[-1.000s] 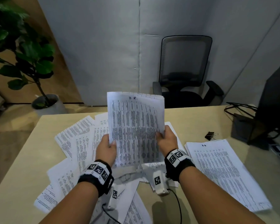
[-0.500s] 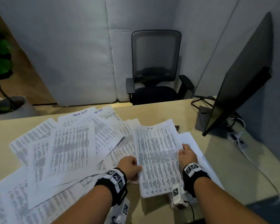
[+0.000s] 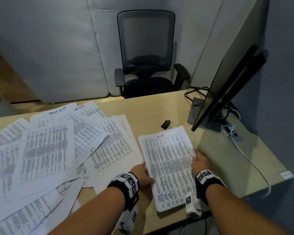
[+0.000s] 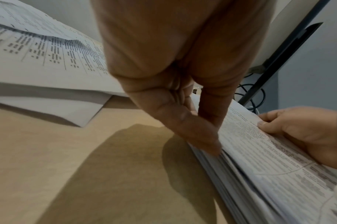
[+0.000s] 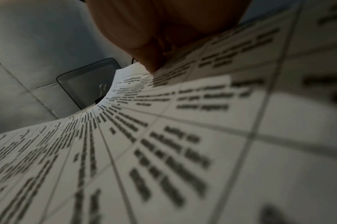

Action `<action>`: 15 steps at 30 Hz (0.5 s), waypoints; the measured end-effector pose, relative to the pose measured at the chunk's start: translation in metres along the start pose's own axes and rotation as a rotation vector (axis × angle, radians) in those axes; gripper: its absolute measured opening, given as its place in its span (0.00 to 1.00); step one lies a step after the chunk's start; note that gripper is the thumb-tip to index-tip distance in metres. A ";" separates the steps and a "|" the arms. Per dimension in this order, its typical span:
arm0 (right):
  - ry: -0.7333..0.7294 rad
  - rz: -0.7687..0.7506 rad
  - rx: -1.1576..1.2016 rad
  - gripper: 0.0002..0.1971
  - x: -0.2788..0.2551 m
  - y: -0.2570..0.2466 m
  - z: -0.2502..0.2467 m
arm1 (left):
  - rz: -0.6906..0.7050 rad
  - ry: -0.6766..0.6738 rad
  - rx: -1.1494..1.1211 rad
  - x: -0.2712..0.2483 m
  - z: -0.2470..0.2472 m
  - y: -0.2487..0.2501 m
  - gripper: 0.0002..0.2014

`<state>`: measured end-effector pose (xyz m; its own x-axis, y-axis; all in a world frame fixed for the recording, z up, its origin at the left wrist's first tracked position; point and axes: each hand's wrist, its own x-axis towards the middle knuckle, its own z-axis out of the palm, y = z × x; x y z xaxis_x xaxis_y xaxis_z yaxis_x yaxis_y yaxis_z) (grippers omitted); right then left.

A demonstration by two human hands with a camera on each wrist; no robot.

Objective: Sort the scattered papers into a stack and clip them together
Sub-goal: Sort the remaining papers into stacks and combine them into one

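While loose sheets (image 3: 46,150) sprawl left of the stack (image 3: 170,168), a binder clip (image 3: 166,124) lies just behind it. Left hand (image 3: 143,175) and right hand (image 3: 200,161) pinch the stack's side edges on the bench (image 3: 219,155).

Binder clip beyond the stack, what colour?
Black body with silver wire handles, binder clip; clearest in the head view.

Bare pale wooden bench (image 3: 153,112) lies open between the scattered printed white sheets (image 3: 61,143) and the stacked papers; a small black binder clip (image 3: 166,124) and tilted dark monitor (image 3: 227,92) crowd the far right
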<state>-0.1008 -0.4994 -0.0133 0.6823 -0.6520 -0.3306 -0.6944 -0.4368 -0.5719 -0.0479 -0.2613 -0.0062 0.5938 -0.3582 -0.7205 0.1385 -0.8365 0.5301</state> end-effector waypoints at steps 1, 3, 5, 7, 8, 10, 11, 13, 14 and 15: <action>0.014 -0.002 -0.036 0.16 0.002 0.002 0.001 | -0.007 -0.008 0.027 0.001 0.000 0.000 0.15; 0.083 -0.031 -0.120 0.17 0.008 0.008 0.006 | -0.028 0.017 0.057 0.003 0.000 0.001 0.16; 0.119 -0.058 -0.187 0.17 0.013 0.008 0.009 | -0.040 0.119 0.000 0.006 0.001 0.000 0.16; 0.058 -0.054 -0.173 0.20 0.016 0.005 0.012 | -0.052 0.204 -0.076 0.008 0.002 0.002 0.16; 0.018 -0.047 -0.138 0.21 0.018 0.003 0.014 | -0.043 0.213 -0.070 0.010 0.003 0.003 0.15; -0.027 -0.050 -0.087 0.23 0.020 0.002 0.018 | -0.039 0.233 -0.037 0.012 0.006 0.006 0.15; -0.036 -0.053 -0.077 0.24 0.021 0.002 0.019 | -0.039 0.261 -0.046 0.013 0.006 0.008 0.16; -0.042 -0.051 -0.057 0.25 0.024 0.002 0.021 | -0.038 0.301 -0.084 0.018 0.007 0.007 0.17; -0.046 -0.053 -0.061 0.25 0.026 0.002 0.021 | -0.042 0.310 -0.091 0.020 0.008 0.007 0.17; -0.050 -0.057 -0.072 0.26 0.028 0.002 0.020 | -0.049 0.310 -0.079 0.021 0.008 0.007 0.18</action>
<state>-0.0788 -0.5058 -0.0391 0.7306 -0.5938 -0.3370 -0.6675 -0.5172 -0.5357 -0.0405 -0.2779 -0.0210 0.7965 -0.1650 -0.5817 0.2265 -0.8106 0.5400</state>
